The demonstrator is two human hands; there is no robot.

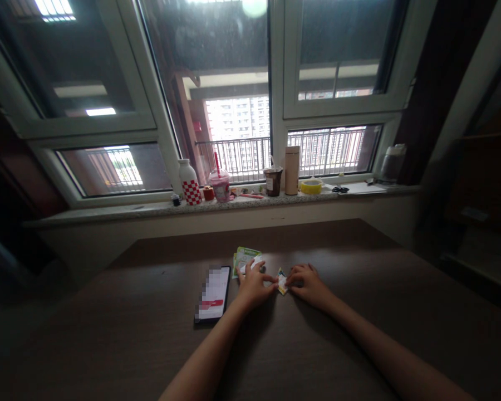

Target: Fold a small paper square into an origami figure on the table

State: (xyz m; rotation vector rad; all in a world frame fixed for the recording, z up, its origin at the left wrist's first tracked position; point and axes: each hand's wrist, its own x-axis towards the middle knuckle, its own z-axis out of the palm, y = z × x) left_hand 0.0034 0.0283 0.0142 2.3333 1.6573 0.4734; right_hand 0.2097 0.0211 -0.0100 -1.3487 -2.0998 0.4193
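A small piece of folded paper (282, 282), white with yellow and dark blue patches, is between my two hands just above or on the brown table (150, 356). The thumb and index finger of my left hand (254, 285) pinch its left edge, while the other fingers spread over a green and white packet (246, 253). At the paper's right edge, the fingers of my right hand (308, 285) are closed on it. Part of the packet is hidden behind my left hand. Left of that hand lies a phone (214, 294) with its screen lit and partly blurred out.
Along the windowsill (250, 201) stand a checkered bottle (191, 184), a pink drink cup (220, 185), a dark drink cup (273, 181) and a tan flask (291, 171). Yellow tape (311, 186) and scissors (340, 190) lie farther right.
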